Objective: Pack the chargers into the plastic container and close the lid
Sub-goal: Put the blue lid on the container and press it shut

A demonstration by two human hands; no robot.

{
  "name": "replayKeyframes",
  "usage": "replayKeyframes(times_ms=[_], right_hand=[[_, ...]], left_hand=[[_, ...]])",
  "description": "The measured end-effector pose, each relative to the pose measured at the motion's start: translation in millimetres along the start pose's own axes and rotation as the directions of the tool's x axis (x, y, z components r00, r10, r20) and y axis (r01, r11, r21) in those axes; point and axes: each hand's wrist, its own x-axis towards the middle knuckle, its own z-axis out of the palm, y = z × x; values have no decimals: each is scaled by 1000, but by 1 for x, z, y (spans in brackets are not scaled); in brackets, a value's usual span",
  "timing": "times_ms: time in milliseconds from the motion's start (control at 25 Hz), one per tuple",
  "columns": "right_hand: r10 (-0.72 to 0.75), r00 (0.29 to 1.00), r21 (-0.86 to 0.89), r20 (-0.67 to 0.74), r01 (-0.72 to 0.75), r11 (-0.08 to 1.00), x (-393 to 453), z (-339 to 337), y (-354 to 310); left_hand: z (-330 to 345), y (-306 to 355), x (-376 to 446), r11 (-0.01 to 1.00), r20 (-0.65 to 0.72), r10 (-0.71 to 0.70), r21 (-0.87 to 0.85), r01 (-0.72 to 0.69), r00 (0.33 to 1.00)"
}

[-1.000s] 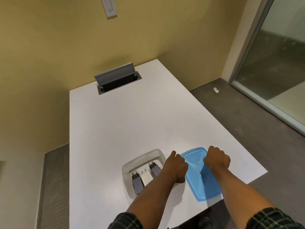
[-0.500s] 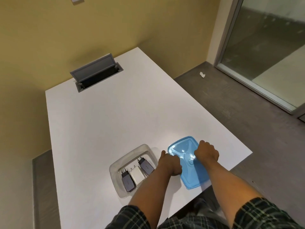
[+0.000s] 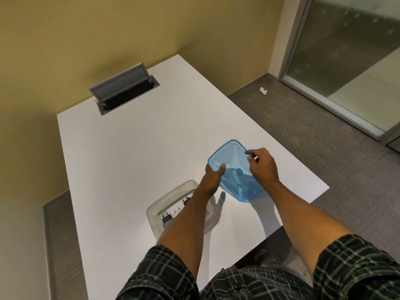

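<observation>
Both hands hold the blue lid point(image 3: 234, 169) in the air above the white surface point(image 3: 140, 148). The left hand point(image 3: 213, 177) is closed on the lid's left long edge, thumb on top; the right hand point(image 3: 263, 163) is closed on its right long edge near the far corner. The lid is tilted, and its long axis runs from that far corner down toward the person, the near end lowest.

Below the left forearm, the clear plastic container point(image 3: 173, 195) sits uncovered on the surface, its long axis slanting away and to the right. The chargers point(image 3: 167, 218) lie inside it with prongs pointing away from the person; the forearm hides part of them.

Beyond the hands the surface lies bare up to the grey cable hatch point(image 3: 123, 87) at its far end. The surface's right edge runs just right of the right hand, and its near edge lies under the forearms.
</observation>
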Motion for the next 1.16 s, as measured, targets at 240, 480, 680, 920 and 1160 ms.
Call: replayKeyframes(times_ms=[240, 480, 680, 920, 1160], right_hand=[[-566, 809, -137, 158, 586, 799, -6, 23, -58], [-830, 412, -80, 376, 907, 414, -25, 51, -82], [-452, 851, -82, 267, 488, 869, -38, 69, -88], [169, 838, 93, 518, -252, 963, -45, 82, -67], [122, 806, 33, 579, -173, 984, -64, 93, -62]], left_hand=[[-84, 33, -8, 868, -200, -239, -482, 117, 950], [-141, 23, -42, 821, -319, -329, -562, 102, 889], [-174, 1, -79, 825, -312, -228, -565, 13, 922], [-196, -45, -115, 859, -295, -247, -507, 68, 923], [-185, -73, -130, 934, -318, -256, -326, 148, 913]])
